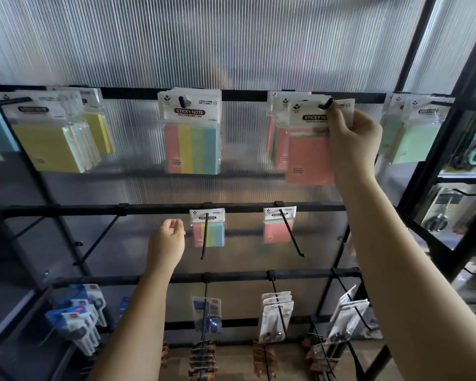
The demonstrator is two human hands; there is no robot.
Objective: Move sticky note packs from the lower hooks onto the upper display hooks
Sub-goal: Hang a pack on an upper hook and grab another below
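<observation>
Our right hand [352, 141] pinched a pink sticky note pack [308, 149] onto the upper hook [326, 103]. Our left hand [168, 237], loosely curled and empty, should next take the 4-colour pack [209, 229].

"STICKY NOTE" on striped pack [191, 133]

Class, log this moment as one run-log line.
right hand: threading pink pack onto upper hook | left hand: idle near lower striped pack | lower pink pack: waiting

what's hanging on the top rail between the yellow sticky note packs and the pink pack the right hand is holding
In the head view, a four-colour striped sticky note pack hangs alone between the yellow packs and the pink pack held by the right hand.
</observation>
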